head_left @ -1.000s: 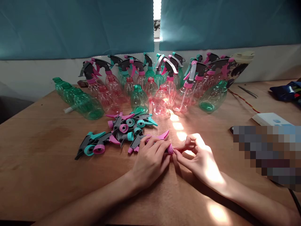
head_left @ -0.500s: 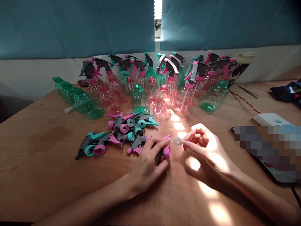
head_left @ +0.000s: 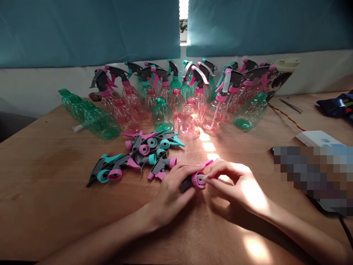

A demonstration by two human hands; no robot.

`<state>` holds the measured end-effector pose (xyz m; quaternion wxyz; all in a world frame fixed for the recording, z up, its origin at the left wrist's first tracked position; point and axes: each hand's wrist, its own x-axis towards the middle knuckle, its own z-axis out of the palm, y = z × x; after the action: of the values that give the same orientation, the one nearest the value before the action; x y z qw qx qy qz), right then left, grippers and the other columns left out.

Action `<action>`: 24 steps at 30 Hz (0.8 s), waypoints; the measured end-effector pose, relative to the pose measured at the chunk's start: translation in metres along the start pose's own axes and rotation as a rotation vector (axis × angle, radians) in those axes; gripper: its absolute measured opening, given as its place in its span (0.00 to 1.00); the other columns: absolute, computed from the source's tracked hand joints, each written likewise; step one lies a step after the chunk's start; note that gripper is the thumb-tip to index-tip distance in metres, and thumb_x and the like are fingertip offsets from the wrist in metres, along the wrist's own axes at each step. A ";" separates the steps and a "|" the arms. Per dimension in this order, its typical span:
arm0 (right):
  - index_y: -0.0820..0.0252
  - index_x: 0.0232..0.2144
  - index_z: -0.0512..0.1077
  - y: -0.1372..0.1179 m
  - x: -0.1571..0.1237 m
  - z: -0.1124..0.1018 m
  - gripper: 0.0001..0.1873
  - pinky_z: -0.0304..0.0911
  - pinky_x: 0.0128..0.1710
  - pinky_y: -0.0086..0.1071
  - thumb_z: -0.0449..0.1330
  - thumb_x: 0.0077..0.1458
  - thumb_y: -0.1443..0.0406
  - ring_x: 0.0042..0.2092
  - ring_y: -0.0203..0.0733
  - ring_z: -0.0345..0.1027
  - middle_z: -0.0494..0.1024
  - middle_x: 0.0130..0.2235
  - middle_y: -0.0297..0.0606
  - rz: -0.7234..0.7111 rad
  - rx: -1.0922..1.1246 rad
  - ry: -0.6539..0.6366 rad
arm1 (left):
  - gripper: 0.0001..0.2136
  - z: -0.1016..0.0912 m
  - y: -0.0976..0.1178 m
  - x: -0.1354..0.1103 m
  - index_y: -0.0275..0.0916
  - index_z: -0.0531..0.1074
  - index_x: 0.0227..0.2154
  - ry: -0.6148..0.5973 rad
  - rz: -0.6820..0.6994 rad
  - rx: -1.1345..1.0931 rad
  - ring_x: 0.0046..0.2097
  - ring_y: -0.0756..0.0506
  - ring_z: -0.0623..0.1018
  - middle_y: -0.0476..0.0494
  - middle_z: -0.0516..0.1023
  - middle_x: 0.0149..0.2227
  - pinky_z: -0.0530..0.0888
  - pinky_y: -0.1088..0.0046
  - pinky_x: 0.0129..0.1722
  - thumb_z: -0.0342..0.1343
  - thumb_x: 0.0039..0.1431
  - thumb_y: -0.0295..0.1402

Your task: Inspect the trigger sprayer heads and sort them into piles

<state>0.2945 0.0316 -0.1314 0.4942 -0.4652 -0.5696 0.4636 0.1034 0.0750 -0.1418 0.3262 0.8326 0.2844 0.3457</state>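
My left hand is wrapped round a dark grey spray trigger head whose pink collar faces right. Between thumb and fingertips, my right hand pinches a small white ring-shaped washer. The washer sits at the mouth of the pink collar, partly inside it; how deep I cannot tell. Left of my left hand lies a pile of loose trigger heads with pink and teal collars. Part of the held head is hidden by my fingers.
Behind the pile stand pink bottles and green bottles, several fitted with trigger heads. Green bottles lean at the left. On the right are a white box, a pixelated flat object, tweezers and a tumbler.
My right hand has moved slightly left and down, bringing the washer from beside the pink collar to its mouth. The collar has turned to show more of its opening.
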 end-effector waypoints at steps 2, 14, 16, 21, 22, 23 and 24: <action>0.57 0.30 0.74 0.003 0.001 -0.001 0.01 0.69 0.33 0.31 0.64 0.51 0.67 0.33 0.39 0.70 0.76 0.33 0.36 -0.060 -0.057 0.027 | 0.20 -0.001 0.000 0.000 0.40 0.69 0.51 -0.007 -0.006 -0.010 0.49 0.43 0.73 0.43 0.76 0.46 0.71 0.63 0.50 0.57 0.56 0.20; 0.55 0.32 0.71 0.004 0.002 -0.002 0.04 0.69 0.33 0.32 0.62 0.53 0.67 0.34 0.40 0.71 0.76 0.33 0.36 -0.201 -0.188 0.075 | 0.21 0.000 -0.001 0.000 0.42 0.68 0.53 -0.036 0.004 0.069 0.49 0.43 0.72 0.42 0.74 0.47 0.70 0.61 0.51 0.56 0.58 0.21; 0.55 0.32 0.71 0.006 0.002 -0.003 0.04 0.69 0.35 0.35 0.62 0.53 0.68 0.34 0.41 0.71 0.76 0.32 0.36 -0.263 -0.217 0.071 | 0.22 0.000 -0.002 -0.001 0.43 0.66 0.55 -0.046 0.009 0.094 0.49 0.43 0.72 0.42 0.73 0.48 0.70 0.62 0.51 0.56 0.59 0.22; 0.53 0.33 0.70 0.009 0.001 -0.002 0.06 0.69 0.34 0.37 0.61 0.53 0.69 0.33 0.42 0.70 0.75 0.32 0.36 -0.324 -0.273 0.050 | 0.24 0.000 -0.005 -0.003 0.46 0.63 0.58 -0.056 0.050 0.143 0.48 0.43 0.72 0.43 0.73 0.46 0.70 0.63 0.49 0.55 0.61 0.23; 0.52 0.35 0.70 0.009 0.001 -0.002 0.08 0.69 0.35 0.38 0.61 0.53 0.70 0.34 0.42 0.70 0.75 0.33 0.36 -0.354 -0.290 0.036 | 0.24 0.000 -0.005 -0.003 0.47 0.62 0.59 -0.056 0.062 0.153 0.48 0.43 0.72 0.43 0.73 0.46 0.70 0.63 0.49 0.55 0.61 0.23; 0.52 0.36 0.69 0.009 0.001 -0.002 0.10 0.68 0.36 0.38 0.60 0.53 0.71 0.35 0.43 0.71 0.75 0.34 0.37 -0.389 -0.307 0.020 | 0.24 0.000 -0.005 -0.003 0.47 0.62 0.59 -0.056 0.076 0.164 0.48 0.43 0.72 0.43 0.73 0.46 0.69 0.62 0.49 0.54 0.61 0.24; 0.51 0.38 0.69 0.008 0.000 -0.002 0.12 0.68 0.36 0.39 0.60 0.53 0.72 0.36 0.43 0.71 0.75 0.34 0.37 -0.423 -0.322 0.007 | 0.25 0.000 -0.005 -0.003 0.46 0.61 0.60 -0.056 0.089 0.176 0.47 0.43 0.71 0.43 0.73 0.46 0.69 0.62 0.49 0.54 0.61 0.24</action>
<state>0.2975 0.0331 -0.1395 0.5017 -0.4100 -0.7189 0.2519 0.1008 0.0763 -0.1466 0.2441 0.8791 0.2673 0.3101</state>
